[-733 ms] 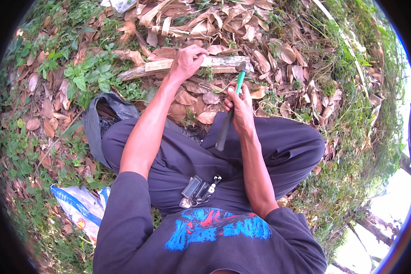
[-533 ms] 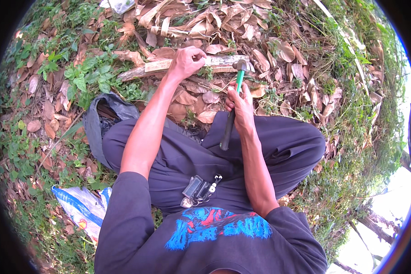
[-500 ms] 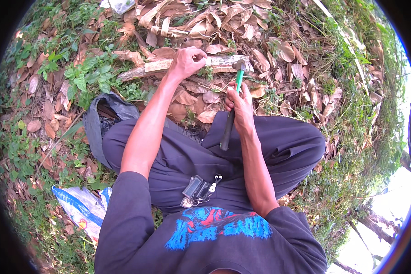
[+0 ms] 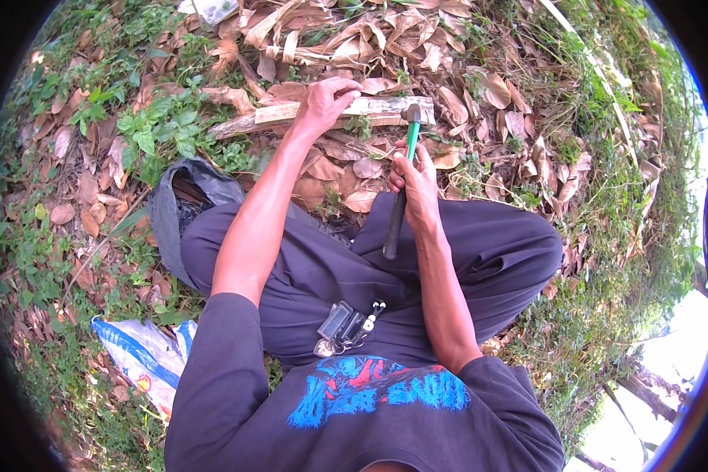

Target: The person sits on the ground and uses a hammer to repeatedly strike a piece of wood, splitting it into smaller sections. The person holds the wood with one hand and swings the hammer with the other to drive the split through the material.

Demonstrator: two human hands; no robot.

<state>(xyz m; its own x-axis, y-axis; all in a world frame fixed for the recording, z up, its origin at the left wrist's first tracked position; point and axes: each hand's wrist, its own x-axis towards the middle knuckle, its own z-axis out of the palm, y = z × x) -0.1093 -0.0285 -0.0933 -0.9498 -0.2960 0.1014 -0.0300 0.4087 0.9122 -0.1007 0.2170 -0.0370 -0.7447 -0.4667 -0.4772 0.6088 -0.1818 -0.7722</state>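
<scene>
My right hand [image 4: 418,179] grips a hammer [image 4: 411,140] by its dark handle. The hammer has a green upper shaft, and its metal head is at the right end of a short split length of wood [image 4: 393,112]. My left hand [image 4: 321,106] is over the middle of that wood. Its fingers reach to the right with the thumb a little apart, and I see nothing between them. The wood lies among dry leaves beyond my crossed legs, pale on its split face and rough on top.
A dark grey bag [image 4: 165,212] sits open by my left knee. A white and blue plastic sack [image 4: 138,354] lies at lower left. Dry leaves [image 4: 354,47] and green weeds [image 4: 153,130] cover the ground. Small dark devices with a beaded cord [image 4: 346,326] rest at my lap.
My left hand's fingers have straightened from a curled, ring-like pinch, and the hand has shifted slightly. The right hand and hammer stay nearly still.
</scene>
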